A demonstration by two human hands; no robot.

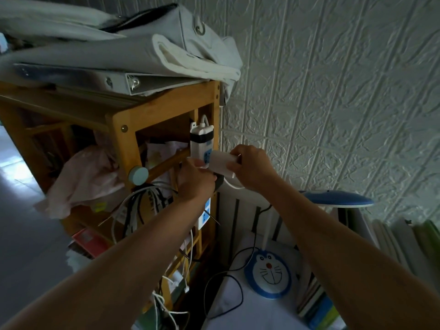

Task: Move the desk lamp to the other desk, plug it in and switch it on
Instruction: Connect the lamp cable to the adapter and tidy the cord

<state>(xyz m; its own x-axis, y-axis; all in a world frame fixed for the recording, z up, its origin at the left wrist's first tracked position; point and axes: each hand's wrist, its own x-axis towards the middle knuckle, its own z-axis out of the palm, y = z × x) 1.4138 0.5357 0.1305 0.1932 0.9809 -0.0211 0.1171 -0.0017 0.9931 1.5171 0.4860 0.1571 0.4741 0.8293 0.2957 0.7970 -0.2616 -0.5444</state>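
Gripping a white plug adapter [221, 163], the right hand [252, 169] curls its fingers [234, 166] round it against the power strip [202, 148], which the left hand [196, 179] clasps at nine o'clock. At five o'clock, the desk lamp [267, 273] stands on the surface [250, 313].

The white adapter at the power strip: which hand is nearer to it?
Right. The right hand grips the white adapter; the left hand sits just left of it, against the power strip.
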